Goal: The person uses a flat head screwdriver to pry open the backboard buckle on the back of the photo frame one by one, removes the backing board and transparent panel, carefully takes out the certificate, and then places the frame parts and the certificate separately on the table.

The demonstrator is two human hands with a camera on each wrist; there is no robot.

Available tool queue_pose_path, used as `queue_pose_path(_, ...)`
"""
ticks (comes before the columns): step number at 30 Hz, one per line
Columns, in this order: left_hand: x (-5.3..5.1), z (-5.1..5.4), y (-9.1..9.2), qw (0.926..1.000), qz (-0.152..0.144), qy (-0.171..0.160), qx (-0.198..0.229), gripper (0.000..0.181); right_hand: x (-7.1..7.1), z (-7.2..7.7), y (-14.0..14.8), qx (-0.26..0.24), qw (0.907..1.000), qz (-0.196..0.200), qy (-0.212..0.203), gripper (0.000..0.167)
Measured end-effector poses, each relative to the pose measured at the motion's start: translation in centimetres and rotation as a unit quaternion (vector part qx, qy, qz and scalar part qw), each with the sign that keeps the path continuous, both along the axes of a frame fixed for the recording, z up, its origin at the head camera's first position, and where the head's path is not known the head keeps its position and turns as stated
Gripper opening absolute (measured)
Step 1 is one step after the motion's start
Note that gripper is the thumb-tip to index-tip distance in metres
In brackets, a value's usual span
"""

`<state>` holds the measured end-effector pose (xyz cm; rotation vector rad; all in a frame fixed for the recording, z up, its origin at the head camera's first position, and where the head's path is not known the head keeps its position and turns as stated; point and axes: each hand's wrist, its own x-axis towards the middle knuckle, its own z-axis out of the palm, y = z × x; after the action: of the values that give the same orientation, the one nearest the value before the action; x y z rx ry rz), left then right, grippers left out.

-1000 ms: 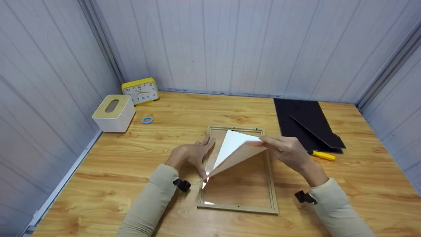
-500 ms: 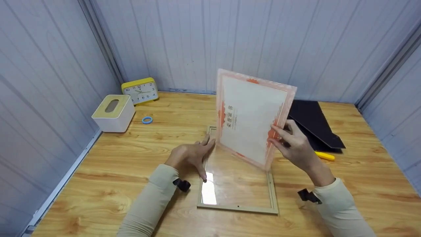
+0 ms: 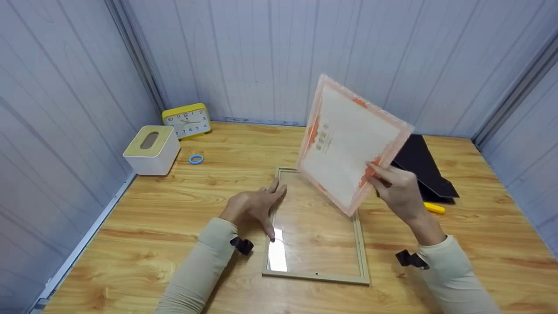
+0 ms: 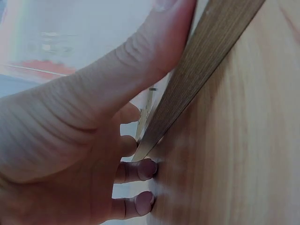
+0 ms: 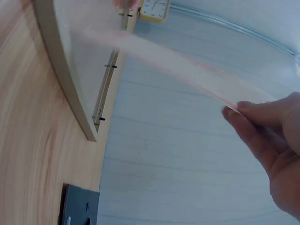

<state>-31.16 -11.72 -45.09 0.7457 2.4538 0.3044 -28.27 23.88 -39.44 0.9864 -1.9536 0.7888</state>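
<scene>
A certificate sheet (image 3: pixel 344 144) with a pink and orange border is held up, tilted, above the far right part of a picture frame (image 3: pixel 364 257). My right hand (image 3: pixel 399 189) pinches its right edge between thumb and fingers; the right wrist view shows the same pinch on the thin sheet (image 5: pixel 187 70). Flat on the table lies the frame, with a clear pane (image 3: pixel 318 235) inside that reflects light near its left side. My left hand (image 3: pixel 257 209) rests on the frame's left edge with fingers spread. In the left wrist view the thumb (image 4: pixel 136 56) lies over the frame's side (image 4: pixel 201 61).
Black boards (image 3: pixel 425 170) lie at the right, partly behind the sheet, beside a yellow-handled tool (image 3: pixel 434 208). At the back left stand a white tissue box (image 3: pixel 152 152) with a wooden lid and a yellow clock (image 3: pixel 187 122). A blue ring (image 3: pixel 196 159) lies near them.
The sheet has risen from the frame, swung upright so its printed side shows, then shifted right and tilted further. My right hand moved right with it. The left hand has stayed put.
</scene>
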Motion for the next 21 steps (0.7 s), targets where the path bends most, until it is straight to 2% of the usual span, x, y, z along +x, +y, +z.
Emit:
queue_pose_path(2,0.1,0.0,0.0,1.0,0.001,0.003,0.001,0.147,-0.1,0.3,-0.3,-0.061,0.9981,-0.004,-0.01,0.043)
queue_pose_path(4,0.2,0.0,0.0,1.0,0.003,0.007,0.0,0.147,-0.6,0.4,-0.8,-0.125,0.9913,-0.019,-0.037,0.044)
queue_pose_path(5,0.2,0.1,0.0,1.0,0.004,0.008,-0.001,0.148,-0.9,0.4,-1.2,-0.16,0.9845,-0.032,-0.064,0.043)
queue_pose_path(6,0.3,0.1,0.0,1.0,0.007,0.007,-0.003,0.148,-1.3,0.4,-1.6,-0.199,0.974,-0.039,-0.1,0.043)
queue_pose_path(7,0.3,0.1,0.0,0.9999,0.009,0.007,-0.004,0.148,-1.8,0.4,-2.1,-0.238,0.9591,-0.049,-0.145,0.042)
queue_pose_path(8,0.4,0.1,-0.1,0.9999,0.01,0.007,-0.007,0.148,-2.3,0.3,-2.7,-0.276,0.9408,-0.056,-0.189,0.042)
queue_pose_path(9,0.4,0.1,-0.1,0.9999,0.011,0.007,-0.01,0.148,-2.9,0.2,-3.2,-0.315,0.9179,-0.06,-0.234,0.042)
queue_pose_path(12,0.5,0.2,-0.2,0.9997,0.016,0.006,-0.017,0.147,-5.2,-0.4,-4.8,-0.425,0.835,-0.055,-0.345,0.045)
queue_pose_path(14,0.6,0.3,-0.1,0.9996,0.019,0.007,-0.021,0.147,-6.9,-1.1,-5.7,-0.464,0.7899,-0.06,-0.396,0.048)
queue_pose_path(17,0.9,0.4,0.1,0.9995,0.016,0.009,-0.025,0.147,-9.0,-2.3,-6.8,-0.49,0.7371,-0.086,-0.458,0.049)
queue_pose_path(21,1.3,0.5,0.6,0.9995,0.006,0.012,-0.03,0.147,-11.1,-3.9,-7.8,-0.506,0.6826,-0.137,-0.509,0.049)
